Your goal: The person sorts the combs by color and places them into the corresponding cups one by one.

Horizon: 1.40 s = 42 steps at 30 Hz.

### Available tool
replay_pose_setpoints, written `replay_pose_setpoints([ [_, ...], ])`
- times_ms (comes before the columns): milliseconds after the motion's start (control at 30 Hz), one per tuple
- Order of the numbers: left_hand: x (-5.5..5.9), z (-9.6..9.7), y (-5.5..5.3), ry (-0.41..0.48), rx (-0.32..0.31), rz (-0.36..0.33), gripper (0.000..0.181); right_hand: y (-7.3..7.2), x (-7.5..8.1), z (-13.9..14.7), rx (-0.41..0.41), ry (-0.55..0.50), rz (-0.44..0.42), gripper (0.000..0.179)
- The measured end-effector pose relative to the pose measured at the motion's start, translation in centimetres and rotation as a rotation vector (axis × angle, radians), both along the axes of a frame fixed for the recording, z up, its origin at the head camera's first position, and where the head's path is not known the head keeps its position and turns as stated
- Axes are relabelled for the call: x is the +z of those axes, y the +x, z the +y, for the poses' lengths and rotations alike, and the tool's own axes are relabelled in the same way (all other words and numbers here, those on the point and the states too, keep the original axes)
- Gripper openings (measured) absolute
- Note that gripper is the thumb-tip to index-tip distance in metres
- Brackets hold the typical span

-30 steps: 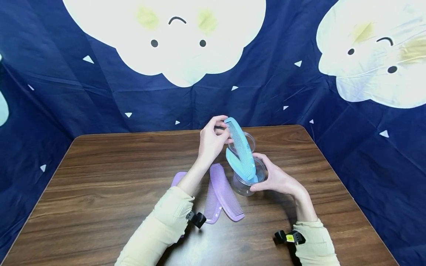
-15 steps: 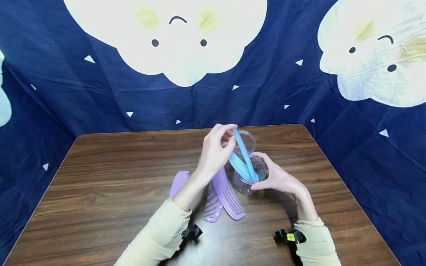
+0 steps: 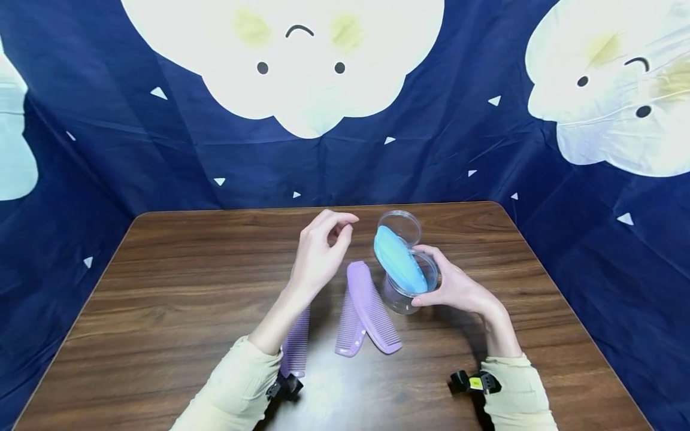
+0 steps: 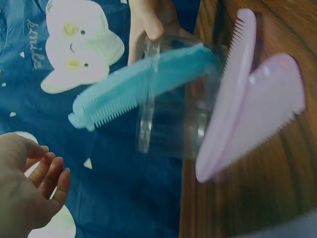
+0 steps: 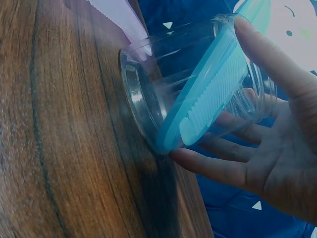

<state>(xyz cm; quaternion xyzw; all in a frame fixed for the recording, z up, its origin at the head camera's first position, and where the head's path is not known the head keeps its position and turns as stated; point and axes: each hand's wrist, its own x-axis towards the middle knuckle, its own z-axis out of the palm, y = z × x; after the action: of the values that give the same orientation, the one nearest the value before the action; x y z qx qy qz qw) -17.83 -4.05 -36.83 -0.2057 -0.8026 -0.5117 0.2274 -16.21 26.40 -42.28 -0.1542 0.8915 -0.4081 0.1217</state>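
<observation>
My right hand (image 3: pixel 458 290) grips a clear plastic jar (image 3: pixel 398 300) round its side, thumb and fingers spread about it. Blue combs (image 3: pixel 398 257) lean inside, tilted left, their upper ends sticking out past the rim. In the right wrist view two blue combs (image 5: pixel 213 84) show through the jar wall, lying against each other. My left hand (image 3: pixel 319 248) hovers left of the jar with loosely bent fingers, holding nothing. Below it on the table, one purple comb (image 3: pixel 372 308) lies across another purple comb (image 3: pixel 349 332).
A third purple comb (image 3: pixel 295 350) lies partly hidden under my left forearm. Behind the jar is a clear round lid (image 3: pixel 412 216). The wooden table (image 3: pixel 188 287) ends at a dark blue cloth backdrop (image 3: pixel 323 167) with white clouds.
My left hand has lowered a blue comb into the jar beside the other one, let go of it and drawn back to the left. The right hand stays round the jar.
</observation>
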Motion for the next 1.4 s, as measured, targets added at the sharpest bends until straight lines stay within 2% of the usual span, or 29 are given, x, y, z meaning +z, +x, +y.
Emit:
replay_pose_setpoints([
  [367,-2.1,-3.8,0.5,-0.089,0.042,-0.071,0.019,-0.6,-0.3,1.3,-0.019,0.024,0.012,0.103],
  [700,-3.7,-6.7,1.4,-0.172,0.068,-0.134,0.022,-1.0,-0.1,4.1,-0.047,0.056,0.038,0.102],
  [933,-4.6,-7.3,1.6,-0.251,0.074,-0.206,0.028,-0.8,-0.1,6.9,-0.094,0.025,0.038,0.1],
  [1133,-5.3,-7.5,1.9,-0.316,0.123,-0.275,0.037,-1.0,-0.4,8.5,-0.107,-0.02,0.053,0.099],
  [1400,-5.6,-7.0,2.3,-0.375,0.161,-0.277,0.039,-2.5,-0.7,10.0,-0.146,-0.046,0.073,0.101],
])
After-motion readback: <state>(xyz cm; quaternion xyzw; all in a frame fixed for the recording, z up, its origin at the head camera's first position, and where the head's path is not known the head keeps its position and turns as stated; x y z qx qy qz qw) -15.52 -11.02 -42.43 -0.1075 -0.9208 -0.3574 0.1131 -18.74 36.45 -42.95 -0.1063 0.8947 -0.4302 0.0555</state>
